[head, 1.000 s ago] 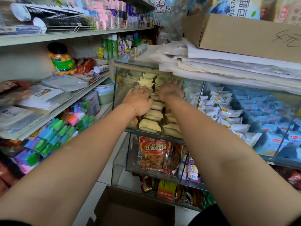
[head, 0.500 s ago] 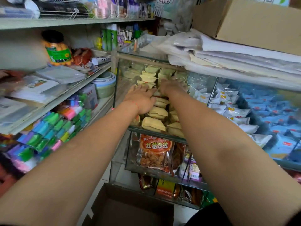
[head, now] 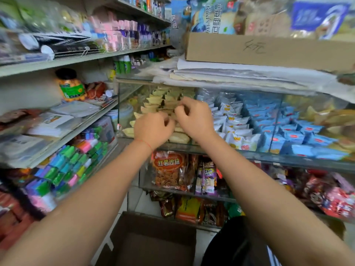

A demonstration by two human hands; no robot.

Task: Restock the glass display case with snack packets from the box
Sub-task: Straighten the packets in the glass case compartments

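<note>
The glass display case holds rows of pale yellow snack packets in its left compartment. My left hand and my right hand hover side by side just in front of these packets, at the open front of the case. The fingers of both hands are loosely curled, and I see no packet held in either. Several yellow packets are hidden behind the hands. On the floor below stands the brown cardboard box, open at the top, its visible inside bare.
White packets and blue packets fill the compartments to the right. Lower glass shelves carry an orange crisp bag and darker bags. A cardboard carton on stacked paper sits on the case. Stationery shelves crowd the left.
Both hands have drawn back from deep among the yellow packets toward the case front, and their fingers have gone from pressing flat to loosely curled. The view has tilted upward.
</note>
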